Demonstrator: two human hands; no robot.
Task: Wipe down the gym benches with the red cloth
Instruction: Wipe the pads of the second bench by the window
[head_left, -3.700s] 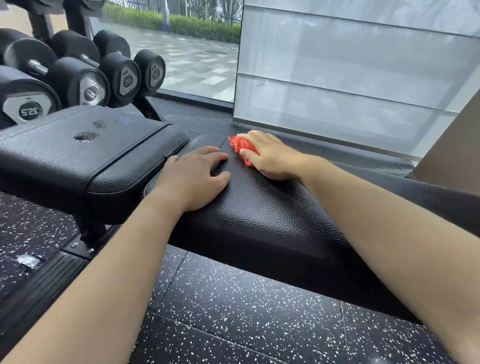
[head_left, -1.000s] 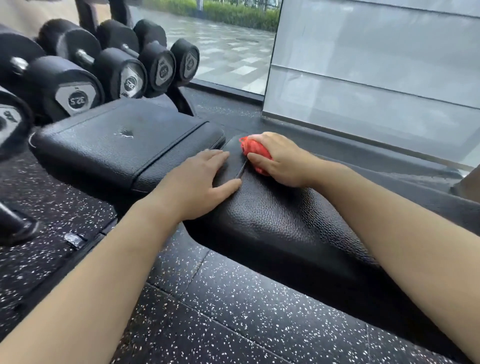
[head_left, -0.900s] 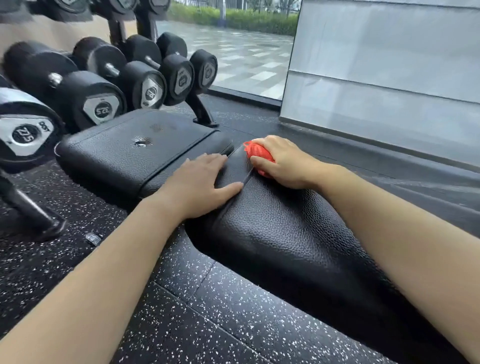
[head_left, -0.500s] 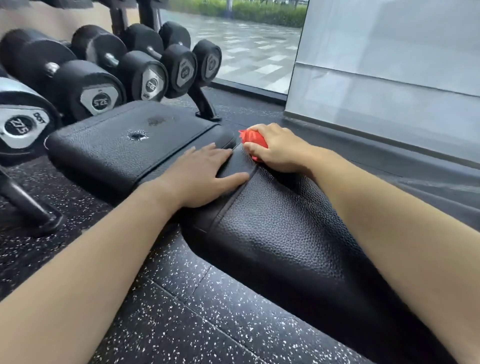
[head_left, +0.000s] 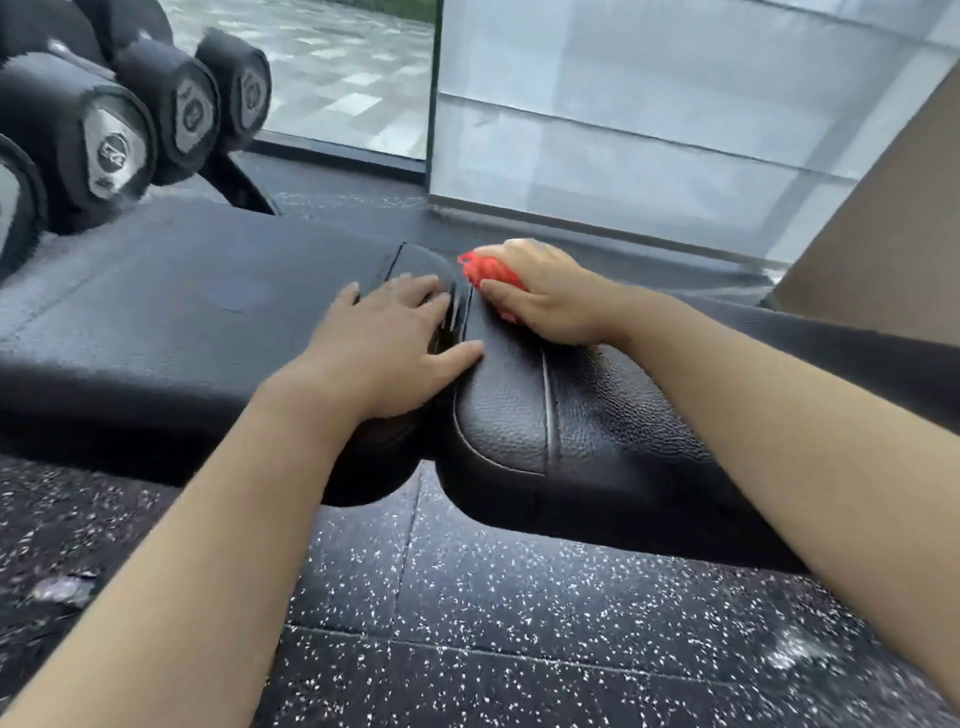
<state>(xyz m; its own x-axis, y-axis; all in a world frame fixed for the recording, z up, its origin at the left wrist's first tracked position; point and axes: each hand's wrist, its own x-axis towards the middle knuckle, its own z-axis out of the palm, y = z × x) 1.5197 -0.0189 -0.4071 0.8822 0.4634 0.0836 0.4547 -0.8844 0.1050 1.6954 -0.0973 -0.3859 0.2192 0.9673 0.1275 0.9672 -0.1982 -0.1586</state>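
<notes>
Nearest the camera, a black rubber floor (head_left: 519, 623) flecked with white runs under the bench (head_left: 519, 493). A small blurred scrap (head_left: 62, 590) lies on it well to the left of the gap (head_left: 451, 325) between the bench's two black cushions; what the scrap is cannot be told. Two bare forearms reach in from the lower corners and cover part of the floor and the near edges of the cushions. The left cushion (head_left: 182, 322) is smooth and blurred, and the right cushion (head_left: 613, 415) is grained, with a stitched seam just right of the gap. The left hand (head_left: 384, 348) lies flat on the left cushion right at the gap, fingers straight and slightly spread, holding nothing. Its thumb reaches across the gap onto the edge of the right cushion. Just beyond it, on the right side of the gap, the right hand (head_left: 545, 296) rests on the far end of the right cushion with its fingers and thumb curled round the red cloth (head_left: 491, 273). The cloth is bunched into a wad and its free end pokes out toward the gap. Farther back, left of the gap, black dumbbells (head_left: 109, 150) sit in a row behind the left cushion. Beyond the gap stands a pale frosted glass panel (head_left: 623, 130), with a tan board (head_left: 883, 234) leaning in at the far right.
</notes>
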